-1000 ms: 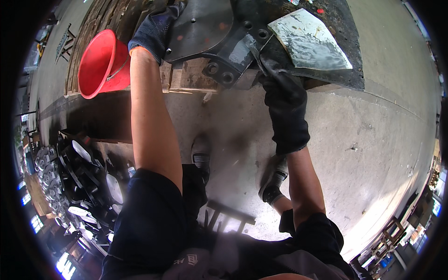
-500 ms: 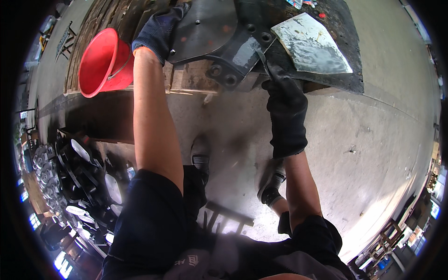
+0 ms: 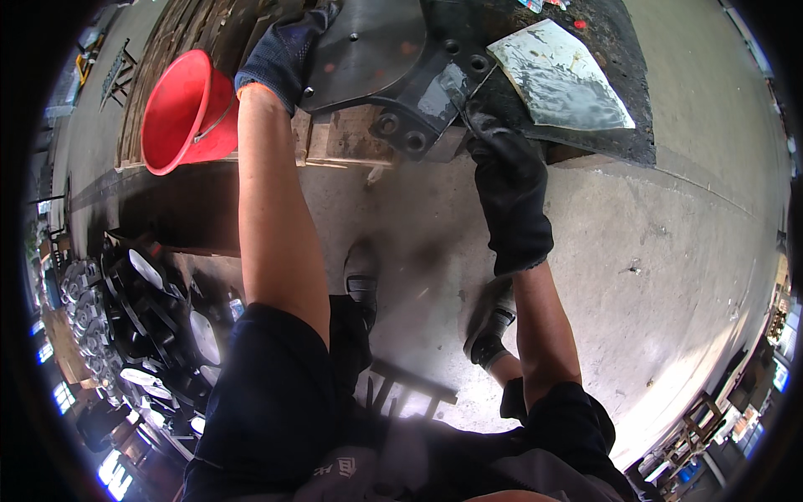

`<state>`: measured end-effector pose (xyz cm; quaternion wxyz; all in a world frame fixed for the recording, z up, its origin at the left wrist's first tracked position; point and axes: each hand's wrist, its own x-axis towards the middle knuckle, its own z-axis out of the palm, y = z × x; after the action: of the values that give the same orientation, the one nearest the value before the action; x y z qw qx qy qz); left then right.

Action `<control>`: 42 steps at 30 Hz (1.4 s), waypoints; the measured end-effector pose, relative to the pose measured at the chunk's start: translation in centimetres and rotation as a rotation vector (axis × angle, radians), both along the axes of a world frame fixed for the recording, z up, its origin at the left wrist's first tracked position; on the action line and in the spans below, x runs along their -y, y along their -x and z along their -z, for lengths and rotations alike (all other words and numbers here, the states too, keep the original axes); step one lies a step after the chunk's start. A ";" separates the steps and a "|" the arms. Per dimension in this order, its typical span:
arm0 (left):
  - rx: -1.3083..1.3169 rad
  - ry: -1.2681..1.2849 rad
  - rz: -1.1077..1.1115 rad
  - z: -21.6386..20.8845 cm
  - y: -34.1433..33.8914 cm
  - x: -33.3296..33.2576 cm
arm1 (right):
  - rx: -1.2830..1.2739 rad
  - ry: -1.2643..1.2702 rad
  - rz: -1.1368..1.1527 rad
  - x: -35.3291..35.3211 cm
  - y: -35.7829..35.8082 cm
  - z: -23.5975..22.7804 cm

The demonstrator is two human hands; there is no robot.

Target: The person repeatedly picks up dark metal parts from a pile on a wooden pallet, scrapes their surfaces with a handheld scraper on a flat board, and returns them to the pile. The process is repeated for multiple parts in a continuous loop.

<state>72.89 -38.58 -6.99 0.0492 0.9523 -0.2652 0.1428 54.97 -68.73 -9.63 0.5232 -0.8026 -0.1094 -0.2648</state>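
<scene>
A large black metal part lies at the near edge of the bench, with round holes and a smeared grey patch on its arm. My left hand, in a dark blue glove, grips the part's left edge; its fingertips are partly hidden. In a black glove, my right hand is closed around a thin scraper. The blade's end is at the part's right edge, beside the grey patch. Most of the scraper is covered by the glove.
A white sheet with grey smears lies on a dark board to the right. The red bucket stands left of my left forearm. Below it on the left are piled black and silver metal parts. My feet stand on the concrete floor.
My right hand has moved slightly up and left, bringing the scraper closer to the metal part's edge; less of the blade shows. My left hand stays in nearly the same place.
</scene>
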 end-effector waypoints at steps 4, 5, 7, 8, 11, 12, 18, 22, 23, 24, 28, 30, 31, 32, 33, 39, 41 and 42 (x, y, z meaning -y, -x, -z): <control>-0.029 0.070 -0.027 0.2 -0.1 -0.1 | -0.095 0.037 -0.086 0.3 0.2 -1.1; -0.032 0.081 -0.030 0.2 -0.1 -0.1 | -0.075 0.056 -0.088 0.4 0.3 -0.9; -0.039 0.096 -0.036 0.2 -0.1 -0.2 | -0.061 0.074 -0.102 0.4 0.4 -0.6; -0.042 0.105 -0.038 0.2 -0.1 -0.1 | -0.068 0.075 -0.113 0.4 0.5 -0.7; -0.054 0.144 -0.045 0.2 0.0 -0.1 | -0.127 0.099 -0.153 0.5 0.9 -1.2; -0.054 0.161 -0.044 0.2 0.1 0.1 | -0.151 0.112 -0.166 0.6 1.0 -1.4; -0.226 0.030 -0.069 -2.9 2.5 2.4 | -0.521 -0.376 -0.393 4.5 1.4 -4.5; -0.353 -0.029 0.023 -4.4 3.6 1.0 | -0.521 -0.431 -0.337 7.0 0.8 -9.7; -0.303 0.048 0.134 -3.1 3.8 -0.1 | -0.547 -0.410 -0.322 7.8 0.8 -11.2; -0.247 0.123 0.248 -1.4 3.6 -1.2 | -0.595 -0.414 -0.329 8.6 1.2 -12.9; -0.539 0.666 0.006 0.5 7.8 -1.0 | -0.598 -0.027 -0.098 6.8 6.2 -19.6; -0.465 0.712 -0.050 -0.9 9.4 2.4 | -0.511 0.196 0.055 5.6 10.6 -21.0; -0.422 0.743 -0.081 -1.8 10.6 4.2 | -0.558 -0.030 0.000 5.0 12.6 -21.4; -0.360 0.734 -0.139 -3.0 12.6 4.7 | -0.631 -0.240 -0.061 3.9 14.2 -22.0; -0.285 0.707 -0.202 -4.3 14.7 5.1 | -0.620 -0.243 -0.110 3.1 15.7 -21.4; -0.259 0.929 -0.797 -14.8 27.7 6.1 | -0.579 -0.022 -0.183 0.7 21.8 -20.2; -0.191 0.802 -0.900 -14.4 30.8 3.8 | -0.548 0.076 -0.186 1.1 22.1 -19.9; -0.162 0.726 -0.949 -13.6 32.6 2.1 | -0.532 0.071 -0.181 1.4 22.0 -19.8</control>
<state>40.31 -40.67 6.58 0.3221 0.8969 0.2589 0.1574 32.98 -70.09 10.13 0.5264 -0.8488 -0.0486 0.0068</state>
